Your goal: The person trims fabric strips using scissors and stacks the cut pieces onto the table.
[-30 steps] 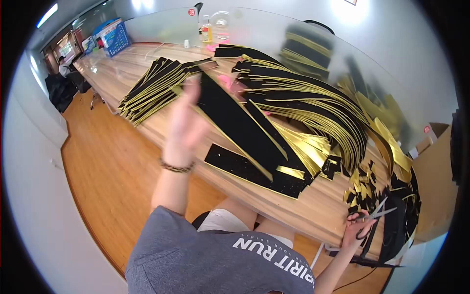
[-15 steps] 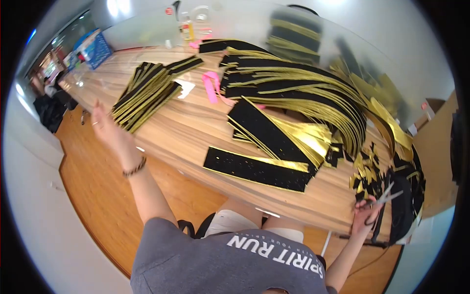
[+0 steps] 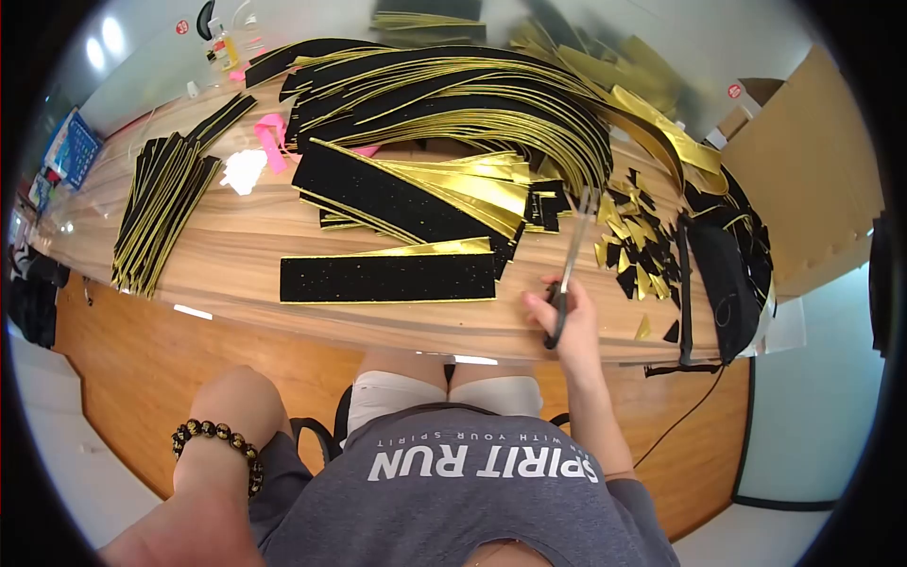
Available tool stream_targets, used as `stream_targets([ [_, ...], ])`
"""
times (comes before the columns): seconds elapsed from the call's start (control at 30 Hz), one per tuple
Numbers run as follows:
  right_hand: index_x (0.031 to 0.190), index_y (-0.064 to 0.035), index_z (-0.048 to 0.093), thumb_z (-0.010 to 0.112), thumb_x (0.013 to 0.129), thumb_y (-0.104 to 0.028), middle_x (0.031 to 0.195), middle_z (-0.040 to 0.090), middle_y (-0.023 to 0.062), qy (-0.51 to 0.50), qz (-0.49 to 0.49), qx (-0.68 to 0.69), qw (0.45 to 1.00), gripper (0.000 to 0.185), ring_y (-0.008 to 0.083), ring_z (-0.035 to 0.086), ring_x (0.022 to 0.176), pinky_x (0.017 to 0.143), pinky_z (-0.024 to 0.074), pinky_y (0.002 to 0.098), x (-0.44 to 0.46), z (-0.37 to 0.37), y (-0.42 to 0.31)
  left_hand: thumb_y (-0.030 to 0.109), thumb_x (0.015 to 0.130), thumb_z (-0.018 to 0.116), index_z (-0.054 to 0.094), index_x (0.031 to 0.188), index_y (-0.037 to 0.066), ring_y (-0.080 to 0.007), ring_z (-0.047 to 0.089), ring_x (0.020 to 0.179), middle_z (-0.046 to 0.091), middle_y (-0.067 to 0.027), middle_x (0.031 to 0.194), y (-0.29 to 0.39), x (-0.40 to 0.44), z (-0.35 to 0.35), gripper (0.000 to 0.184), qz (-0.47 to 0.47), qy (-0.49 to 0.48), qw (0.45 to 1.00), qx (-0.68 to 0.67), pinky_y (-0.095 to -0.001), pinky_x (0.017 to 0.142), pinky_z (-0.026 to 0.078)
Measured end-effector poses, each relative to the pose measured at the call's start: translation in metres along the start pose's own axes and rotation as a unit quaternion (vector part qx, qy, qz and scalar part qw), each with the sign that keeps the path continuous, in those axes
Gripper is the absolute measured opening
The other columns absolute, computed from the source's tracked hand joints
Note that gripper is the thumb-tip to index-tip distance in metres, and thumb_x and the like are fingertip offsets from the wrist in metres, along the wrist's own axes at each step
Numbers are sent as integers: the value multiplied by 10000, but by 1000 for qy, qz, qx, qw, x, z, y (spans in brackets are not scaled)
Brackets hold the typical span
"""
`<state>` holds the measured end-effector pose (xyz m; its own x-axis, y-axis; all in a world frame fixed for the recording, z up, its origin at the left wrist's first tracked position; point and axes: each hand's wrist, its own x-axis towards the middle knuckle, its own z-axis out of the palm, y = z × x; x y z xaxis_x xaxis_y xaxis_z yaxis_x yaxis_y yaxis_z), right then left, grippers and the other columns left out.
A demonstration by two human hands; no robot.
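Note:
In my right hand at the table's front edge is a pair of scissors, its handles in my fingers and its blades pointing away from me. My left hand is raised close to the camera at the lower left, its fingers out of view beyond the frame's edge. A black strip with gold edging lies flat to the left of the scissors. Behind it more black and gold strips lie slantwise in a fanned stack. Small black and gold offcuts are scattered right of the scissors.
A long curved bundle of strips covers the back of the table. Another pile lies at left, near a pink ribbon and a white piece. A black bag and a cardboard panel stand at right.
My right hand has moved left with the scissors, from beside the black bag to near the flat strip. My left hand has come back from over the table toward the camera. The view has shifted.

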<state>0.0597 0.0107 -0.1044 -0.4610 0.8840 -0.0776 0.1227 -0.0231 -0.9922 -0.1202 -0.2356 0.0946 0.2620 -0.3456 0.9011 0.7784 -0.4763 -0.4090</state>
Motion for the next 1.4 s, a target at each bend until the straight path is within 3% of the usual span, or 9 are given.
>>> stream_targets([
  [0.4, 1021, -16, 531, 739, 688, -128, 815, 623, 85, -56, -26, -227, 972, 409, 119, 588, 747, 679, 460, 242, 14, 38, -16, 355, 917, 392, 532, 971, 212, -90, 444, 794, 436, 73, 890, 0, -2, 3, 207, 14, 44, 998, 42, -330, 790, 344],
  [0.5, 1017, -10, 527, 726, 689, -114, 803, 611, 66, -42, -53, -250, 966, 398, 115, 562, 727, 665, 447, 246, 16, 44, -15, 346, 848, 531, 546, 895, 154, -110, 455, 719, 454, 30, 876, -11, -11, 9, 199, 78, 141, 975, -151, -287, 726, 375],
  [0.63, 1024, -15, 516, 690, 700, -57, 753, 560, 28, -30, -69, -174, 982, 370, 96, 516, 685, 643, 424, 229, 19, 46, -5, 427, 915, 297, 566, 1080, 166, -213, 497, 1004, 561, -93, 1067, -23, -64, 5, 410, -117, 16, 981, 154, -439, 890, 362],
  [0.67, 1029, -18, 513, 679, 701, -37, 735, 541, 17, -32, -78, -139, 987, 369, 90, 504, 673, 637, 419, 224, 20, 46, -5, 354, 907, 397, 456, 1158, 79, -331, 567, 860, 520, -177, 1052, -34, -85, 14, 377, -235, -96, 960, 121, -416, 731, 487],
  [0.73, 1034, -21, 510, 677, 699, -21, 727, 526, 9, -36, -77, -140, 986, 374, 84, 500, 673, 635, 415, 219, 21, 41, -4, 104, 733, 673, 548, 994, 2, -282, 532, 944, 548, -135, 1001, -47, -140, 31, 307, -488, -371, 788, 55, -383, 826, 409],
  [0.93, 1054, -39, 502, 672, 708, 4, 744, 509, -4, -48, -96, -90, 990, 388, 68, 480, 672, 628, 403, 195, 26, 36, -4, 260, 682, 725, 580, 990, 17, -292, 491, 941, 515, -125, 975, -31, -217, 44, 419, -469, -594, 641, 129, -376, 834, 378],
  [1.2, 1065, -52, 491, 713, 683, -5, 816, 557, 24, -19, -102, 47, 993, 445, 92, 538, 732, 664, 437, 203, 24, 21, -18, 102, 828, 596, 573, 888, -13, -152, 456, 615, 511, -52, 699, -35, -215, 41, 133, -598, -447, 664, -36, -249, 595, 386],
  [1.3, 1073, -61, 488, 729, 661, 0, 860, 564, 42, -58, -97, 199, 973, 481, 126, 567, 781, 707, 467, 217, 11, 12, -46, 121, 848, 575, 572, 878, 1, -194, 489, 608, 529, -120, 680, -27, -175, 55, 124, -715, -393, 574, -75, -283, 601, 416],
  [1.4, 1029, -75, 476, 739, 616, 37, 775, 545, 12, -40, -110, 222, 968, 502, 114, 567, 696, 628, 465, 223, 2, 1, -66, 100, 892, 511, 541, 945, 16, -88, 434, 647, 535, -56, 716, -13, -152, 77, 104, -681, -352, 623, -154, -229, 601, 389],
])
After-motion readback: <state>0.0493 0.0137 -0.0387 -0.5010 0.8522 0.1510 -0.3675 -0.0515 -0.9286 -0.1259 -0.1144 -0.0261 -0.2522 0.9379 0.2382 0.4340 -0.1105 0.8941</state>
